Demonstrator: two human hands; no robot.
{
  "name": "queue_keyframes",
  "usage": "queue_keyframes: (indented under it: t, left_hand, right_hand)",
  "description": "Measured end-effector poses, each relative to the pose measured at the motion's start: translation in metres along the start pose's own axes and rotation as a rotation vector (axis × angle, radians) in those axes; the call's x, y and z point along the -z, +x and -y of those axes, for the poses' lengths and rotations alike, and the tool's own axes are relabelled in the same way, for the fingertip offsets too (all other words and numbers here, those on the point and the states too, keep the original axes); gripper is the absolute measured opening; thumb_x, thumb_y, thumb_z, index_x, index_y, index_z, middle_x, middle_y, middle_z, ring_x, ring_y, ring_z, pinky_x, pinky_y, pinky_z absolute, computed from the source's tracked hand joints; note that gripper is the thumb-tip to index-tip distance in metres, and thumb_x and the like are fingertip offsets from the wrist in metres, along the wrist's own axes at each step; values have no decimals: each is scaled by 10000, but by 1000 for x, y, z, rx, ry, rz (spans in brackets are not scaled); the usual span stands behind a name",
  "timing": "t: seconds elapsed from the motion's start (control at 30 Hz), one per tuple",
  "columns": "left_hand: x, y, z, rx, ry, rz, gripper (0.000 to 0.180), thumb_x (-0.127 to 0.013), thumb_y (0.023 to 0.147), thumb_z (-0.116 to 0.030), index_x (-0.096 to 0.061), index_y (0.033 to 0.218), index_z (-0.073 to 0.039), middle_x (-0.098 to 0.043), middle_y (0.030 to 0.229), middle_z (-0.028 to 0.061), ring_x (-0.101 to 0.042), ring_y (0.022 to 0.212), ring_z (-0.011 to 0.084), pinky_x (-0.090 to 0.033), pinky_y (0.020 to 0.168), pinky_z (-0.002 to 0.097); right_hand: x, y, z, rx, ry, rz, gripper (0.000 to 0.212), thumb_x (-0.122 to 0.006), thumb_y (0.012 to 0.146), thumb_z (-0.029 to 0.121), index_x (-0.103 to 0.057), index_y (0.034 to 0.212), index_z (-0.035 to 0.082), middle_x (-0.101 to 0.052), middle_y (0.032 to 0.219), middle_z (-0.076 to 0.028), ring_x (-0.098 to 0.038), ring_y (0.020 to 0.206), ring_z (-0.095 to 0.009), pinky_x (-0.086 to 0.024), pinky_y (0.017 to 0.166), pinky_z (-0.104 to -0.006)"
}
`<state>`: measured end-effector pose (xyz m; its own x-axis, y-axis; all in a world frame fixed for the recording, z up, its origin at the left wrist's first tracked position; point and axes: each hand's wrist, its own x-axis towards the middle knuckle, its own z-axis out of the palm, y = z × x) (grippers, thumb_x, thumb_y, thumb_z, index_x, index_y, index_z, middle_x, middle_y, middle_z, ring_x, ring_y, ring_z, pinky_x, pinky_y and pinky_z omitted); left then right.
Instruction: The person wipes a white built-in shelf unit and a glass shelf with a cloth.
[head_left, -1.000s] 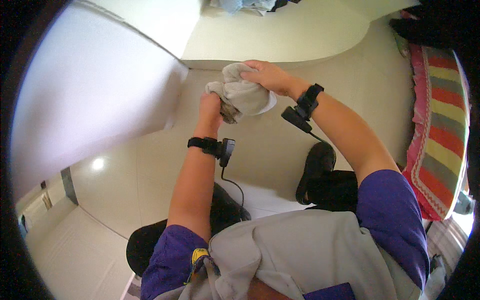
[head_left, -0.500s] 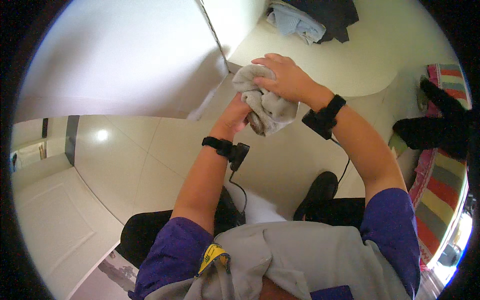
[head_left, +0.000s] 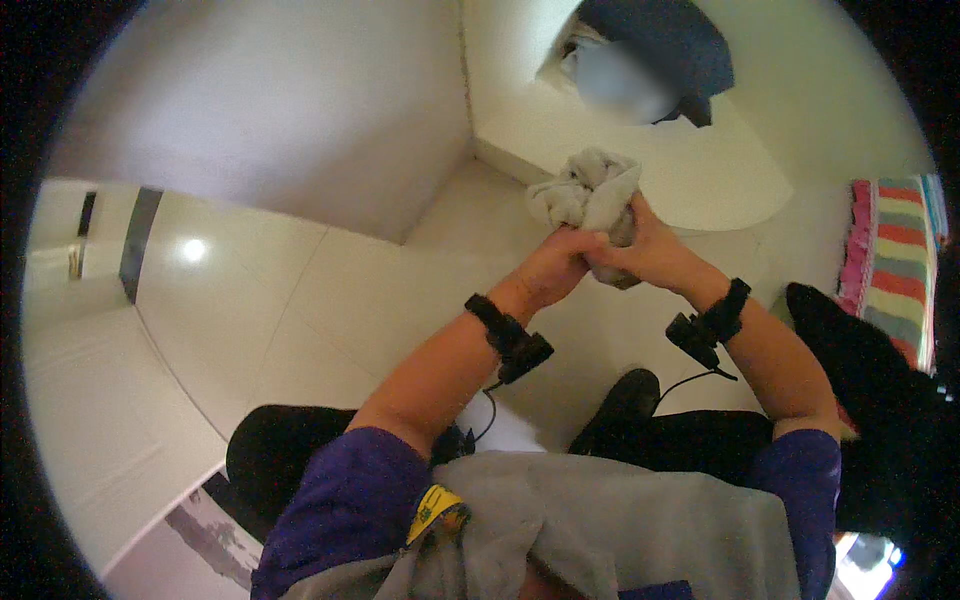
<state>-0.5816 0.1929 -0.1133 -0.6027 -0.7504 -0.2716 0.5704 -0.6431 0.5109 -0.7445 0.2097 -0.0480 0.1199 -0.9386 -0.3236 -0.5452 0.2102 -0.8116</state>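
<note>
A crumpled greyish-white cloth [head_left: 596, 192] is bunched up in front of me, held in both hands above the tiled floor. My left hand [head_left: 562, 264] grips its lower end, fingers closed and partly hidden behind the folds. Close against it, my right hand [head_left: 662, 252] wraps the cloth's right side, its thumb reaching toward the left hand. The bulk of the bundle sticks out beyond both hands, folded and twisted. Each wrist carries a black strap with a small black device and a cable.
A pale panel [head_left: 270, 110] stands at the upper left, its corner near my left arm. Beyond the cloth, a low cream ledge [head_left: 690, 190] bears dark and light-blue fabric [head_left: 655, 45]. A striped textile [head_left: 895, 265] and a black shape [head_left: 850, 370] are at right; a white door [head_left: 120, 400] is at left.
The cloth and both hands have moved to the right. My right hand has shifted from the cloth's top to its lower right side, near my left hand. The view has shifted too.
</note>
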Motion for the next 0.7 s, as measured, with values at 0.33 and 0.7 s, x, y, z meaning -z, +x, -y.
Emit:
queue_keyframes:
  t: [0.33, 0.7]
  left_hand:
    - [106, 11, -26, 64, 269, -278, 378, -728, 812, -322, -620, 1065, -64, -640, 876, 28, -615, 846, 174, -499, 762, 309]
    - [47, 17, -7, 219, -43, 19, 324, -565, 760, -25, -575, 1084, -42, -604, 886, 22, -604, 858, 149, -505, 753, 305]
  right_hand:
    - [49, -1, 8, -152, -275, -90, 611, -601, 683, 51, -474, 1281, 36, -634, 1098, -161, -601, 1032, -325, -447, 943, -361]
    - [44, 39, -3, 380, -484, -9, 823, -545, 640, 2, -319, 1426, 100, -397, 1379, -189, -379, 1280, -365, -326, 1069, -376]
